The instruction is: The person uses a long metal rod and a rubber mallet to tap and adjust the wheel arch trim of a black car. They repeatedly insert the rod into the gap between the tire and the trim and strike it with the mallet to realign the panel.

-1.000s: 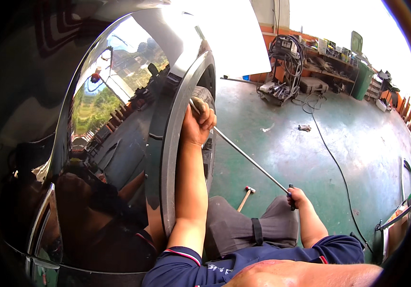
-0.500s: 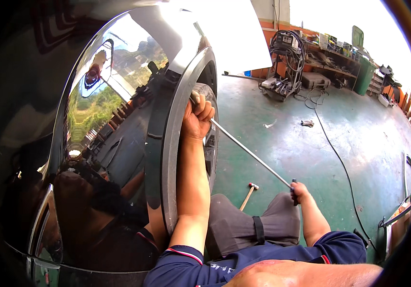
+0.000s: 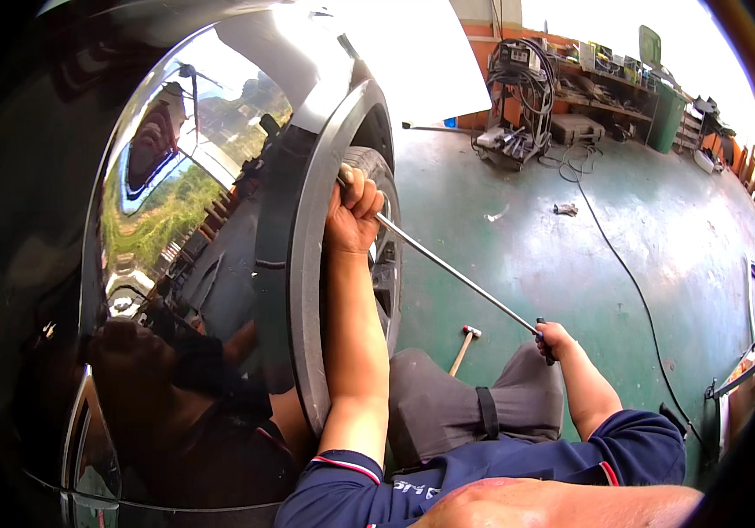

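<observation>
A long metal rod (image 3: pixel 456 273) slants across in front of the wheel. Its dark crosswise handle (image 3: pixel 546 344) is gripped by my right hand (image 3: pixel 553 338), out beyond my knee. Closed around the rod near its other end is my left hand (image 3: pixel 355 216), at the edge of the black car's wheel arch (image 3: pixel 310 238). The rod's far tip is hidden behind my left hand and the arch. My left forearm runs along the arch trim, beside the tyre (image 3: pixel 368 159). The glossy black body panel (image 3: pixel 193 352) reflects the surroundings.
A wooden-handled hammer (image 3: pixel 463 349) stands or lies by my knee. On the green floor (image 3: pixel 500 255) are a dark cable (image 3: pixel 623 264) and a small crumpled object (image 3: pixel 565 209). A machine cart (image 3: pixel 518 106), hard case (image 3: pixel 577 128), shelves and green bin (image 3: pixel 666 119) are farther back.
The view has shifted slightly. The rod's handle has turned a little in my right hand, its lower end now pointing more to the right. Both hands keep their hold on the rod.
</observation>
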Motion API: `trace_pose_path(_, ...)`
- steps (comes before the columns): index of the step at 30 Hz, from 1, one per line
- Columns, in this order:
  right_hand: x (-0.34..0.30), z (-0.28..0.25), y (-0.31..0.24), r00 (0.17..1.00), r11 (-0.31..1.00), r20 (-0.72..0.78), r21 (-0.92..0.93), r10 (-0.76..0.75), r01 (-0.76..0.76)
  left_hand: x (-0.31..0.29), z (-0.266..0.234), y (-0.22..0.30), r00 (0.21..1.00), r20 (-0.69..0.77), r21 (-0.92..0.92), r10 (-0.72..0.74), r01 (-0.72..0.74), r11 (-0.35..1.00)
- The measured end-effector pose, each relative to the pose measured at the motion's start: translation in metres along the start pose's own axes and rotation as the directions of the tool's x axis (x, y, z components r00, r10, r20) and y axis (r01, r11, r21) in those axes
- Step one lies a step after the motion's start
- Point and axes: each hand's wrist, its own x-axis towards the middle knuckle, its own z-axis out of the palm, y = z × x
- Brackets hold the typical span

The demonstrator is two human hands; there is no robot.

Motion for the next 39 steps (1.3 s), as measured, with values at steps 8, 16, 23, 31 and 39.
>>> trace_pose_path(8,0.001,0.002,0.008,0.999,0.999,-0.038,0.054,0.008,-0.006,-0.004,-0.005,-0.002,1.0,-0.002,-0.056,-0.011,0.011,0.998)
trace_pose_path(16,0.017,0.032,0.047,1.0,0.99,-0.007,0.135,-0.031,0.031,-0.004,0.005,-0.001,0.99,-0.14,0.033,-0.001,0.005,0.999)
trace_pose_path(23,0.018,0.034,0.042,0.999,0.996,-0.036,0.088,-0.021,0.025,-0.002,0.005,0.003,0.986,-0.168,0.089,0.009,0.006,0.996)
trace_pose_path(31,-0.01,0.001,0.015,0.999,0.996,-0.039,0.087,-0.031,0.034,-0.005,0.002,-0.003,0.994,-0.106,0.009,-0.02,0.021,1.0)
trace_pose_path(39,0.006,0.005,0.033,1.0,0.994,-0.015,0.107,-0.018,0.019,-0.006,0.002,-0.003,0.993,-0.112,-0.009,-0.024,0.024,1.0)
